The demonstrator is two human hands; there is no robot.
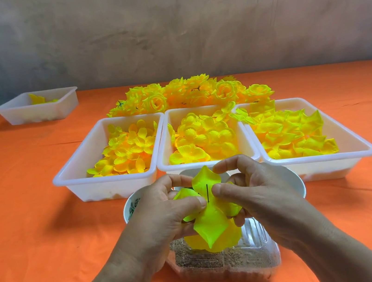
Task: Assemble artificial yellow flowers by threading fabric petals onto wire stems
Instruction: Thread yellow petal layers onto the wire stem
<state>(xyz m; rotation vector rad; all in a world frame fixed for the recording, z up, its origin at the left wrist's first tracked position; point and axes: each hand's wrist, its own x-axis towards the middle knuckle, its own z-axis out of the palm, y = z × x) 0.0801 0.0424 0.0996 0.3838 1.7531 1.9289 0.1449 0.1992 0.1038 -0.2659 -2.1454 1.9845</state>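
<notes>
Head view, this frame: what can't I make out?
Stem: only the tip shows, head view; petal, left hand and right hand hide the rest.
Bowl: contents mostly behind the hands; dark bits at its left too small to identify.
Clear box: brownish contents blurred by the plastic.
Far tub: its wall hides most contents.

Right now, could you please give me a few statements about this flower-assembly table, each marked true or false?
1. The left hand and right hand both pinch a yellow petal piece threaded on a dark wire stem. True.
2. Three white trays of loose petals stand side by side behind the hands. True.
3. The finished flowers are piled inside the far-left tray. False: they lie on the orange cloth behind the three trays.
4. The wire stem lies loose on the cloth. False: it pokes up through the petal piece between the thumbs.
</notes>
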